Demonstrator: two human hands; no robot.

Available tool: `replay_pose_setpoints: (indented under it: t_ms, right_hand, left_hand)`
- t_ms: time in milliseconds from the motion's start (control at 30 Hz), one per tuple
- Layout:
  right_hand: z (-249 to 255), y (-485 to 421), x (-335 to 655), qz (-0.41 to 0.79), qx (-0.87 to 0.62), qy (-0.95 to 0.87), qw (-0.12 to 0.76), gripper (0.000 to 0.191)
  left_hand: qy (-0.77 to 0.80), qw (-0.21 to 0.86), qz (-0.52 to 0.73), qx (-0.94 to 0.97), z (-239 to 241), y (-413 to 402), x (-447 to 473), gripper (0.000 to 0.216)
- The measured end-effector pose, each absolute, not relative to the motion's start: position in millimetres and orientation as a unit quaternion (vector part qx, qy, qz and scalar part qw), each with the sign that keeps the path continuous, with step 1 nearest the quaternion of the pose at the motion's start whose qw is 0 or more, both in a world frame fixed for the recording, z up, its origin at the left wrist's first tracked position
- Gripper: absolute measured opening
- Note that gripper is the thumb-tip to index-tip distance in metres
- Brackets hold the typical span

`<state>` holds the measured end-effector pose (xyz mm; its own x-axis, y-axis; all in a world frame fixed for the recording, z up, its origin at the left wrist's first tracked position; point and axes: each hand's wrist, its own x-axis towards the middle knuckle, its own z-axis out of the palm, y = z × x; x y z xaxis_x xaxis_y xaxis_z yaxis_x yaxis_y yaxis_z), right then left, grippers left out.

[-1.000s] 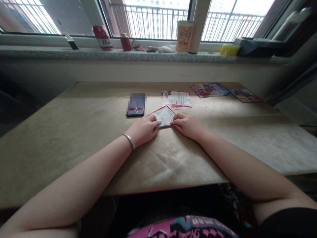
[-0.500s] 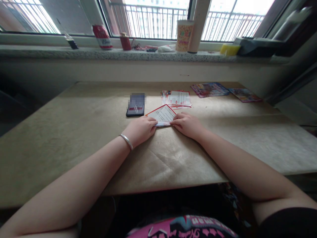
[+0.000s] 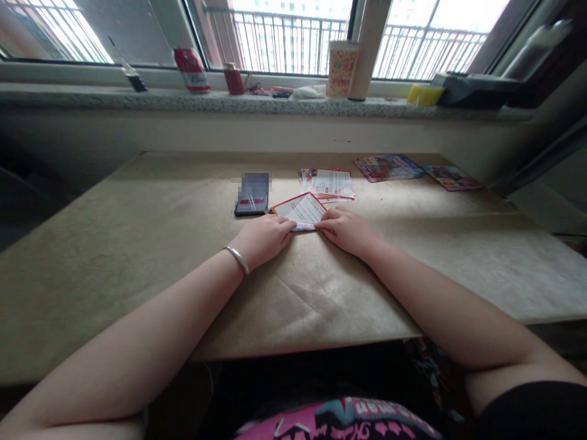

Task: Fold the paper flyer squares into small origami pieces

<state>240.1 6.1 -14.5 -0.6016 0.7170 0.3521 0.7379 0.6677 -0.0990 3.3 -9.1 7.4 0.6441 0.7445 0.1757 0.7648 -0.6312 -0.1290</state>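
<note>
In the head view, a folded printed sheet (image 3: 303, 209) lies on the near side of the table (image 3: 137, 256), a pale strip along its near edge and a red border on its far edges. The left hand (image 3: 268, 235), below a silver bangle (image 3: 237, 260), rests its fingers on the sheet's near left part; whether it pinches or only presses cannot be told. The right hand (image 3: 346, 229) has thumb and fingertips closed on the near right corner. Just beyond the left hand lies a dark phone (image 3: 252, 206), partly pixelated. Farther off, behind the sheet, is a loose stack of papers (image 3: 334, 182); to the far right lie two colourful piles (image 3: 389, 167). A red can (image 3: 191, 70) and a patterned cup (image 3: 342, 70) stand on the stone sill (image 3: 275, 107).
</note>
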Motion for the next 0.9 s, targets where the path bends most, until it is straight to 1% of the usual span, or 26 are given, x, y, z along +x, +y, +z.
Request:
replay_pose_setpoints:
  t_ms: [233, 467, 667, 900]
  right_hand:
    - [-14.0, 6.1, 240.4, -0.026, -0.408, -0.892, 0.193, 0.026]
    - [-15.1, 7.4, 240.4, -0.019, -0.408, -0.892, 0.193, 0.026]
    - [-16.1, 8.8, 240.8, -0.01, -0.407, -0.892, 0.196, 0.027]
    - [-11.7, 4.8, 239.6, -0.016, -0.418, -0.89, 0.181, 0.028]
  left_hand:
    - [-0.446, 0.124, -0.047, -0.885, 3.6, -15.5, 7.8, 0.032]
    - [-0.436, 0.155, -0.034, -0.886, 1.1, -12.2, 8.4, 0.033]
    - [-0.455, 0.137, -0.035, -0.879, 2.7, -14.0, 10.9, 0.033]
    - [-0.441, 0.132, -0.057, -0.886, 0.6, -16.2, 10.1, 0.035]
